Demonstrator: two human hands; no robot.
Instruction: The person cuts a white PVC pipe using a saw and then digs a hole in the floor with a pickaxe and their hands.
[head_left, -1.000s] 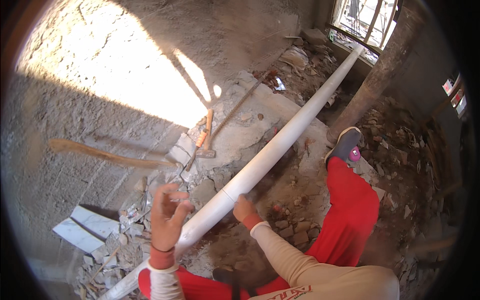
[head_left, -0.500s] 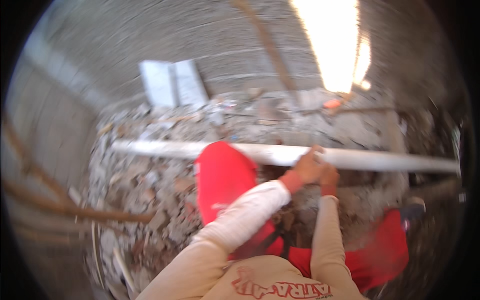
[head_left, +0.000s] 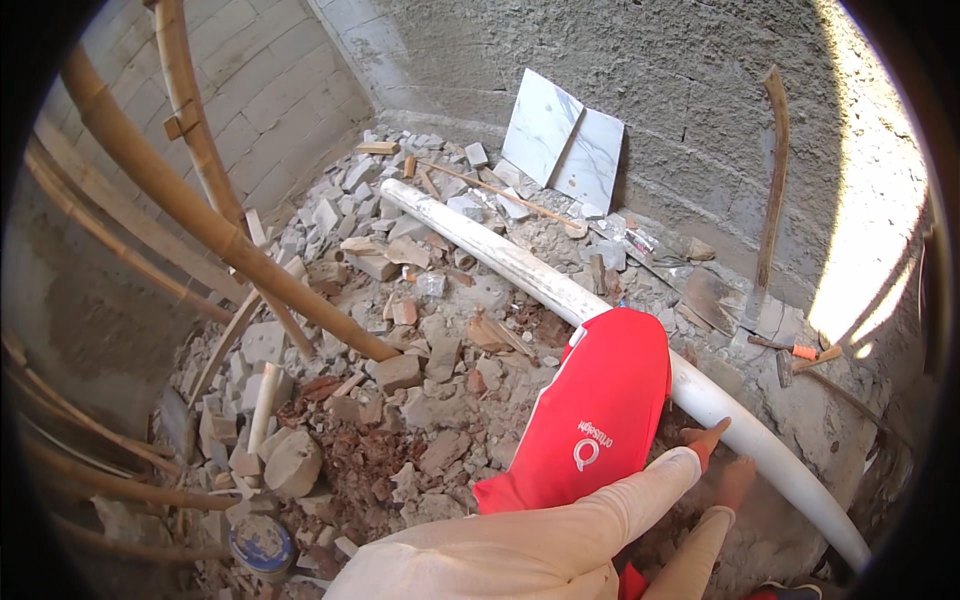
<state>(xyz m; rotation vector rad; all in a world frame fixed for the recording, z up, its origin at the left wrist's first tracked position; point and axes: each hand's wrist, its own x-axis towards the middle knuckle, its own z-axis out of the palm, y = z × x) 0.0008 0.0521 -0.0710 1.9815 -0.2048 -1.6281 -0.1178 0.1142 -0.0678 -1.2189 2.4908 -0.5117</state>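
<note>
A long white pipe [head_left: 520, 265] runs diagonally over the rubble, passing behind my raised knee in red trousers [head_left: 610, 390]. My left hand [head_left: 705, 440] is at the pipe's near edge beyond the knee. Its index finger is stretched out against the pipe, and nothing shows in the hand. Lower down, close beside the pipe, is my right hand [head_left: 738, 482]. It is blurred, and its fingers cannot be made out. Both forearms wear light sleeves.
Broken blocks and stones [head_left: 440, 350] cover the ground. Bamboo poles [head_left: 230, 245] slant across the left. Two marbled tiles [head_left: 560, 140] lean on the rough wall. A shovel [head_left: 770, 200] stands against it, near a hammer [head_left: 785, 365]. A round tin [head_left: 262, 545] lies lower left.
The view has turned left, so the pipe now slants and the poles show more. My hands, together at the pipe before, are now slightly apart, with the left index finger extended.
</note>
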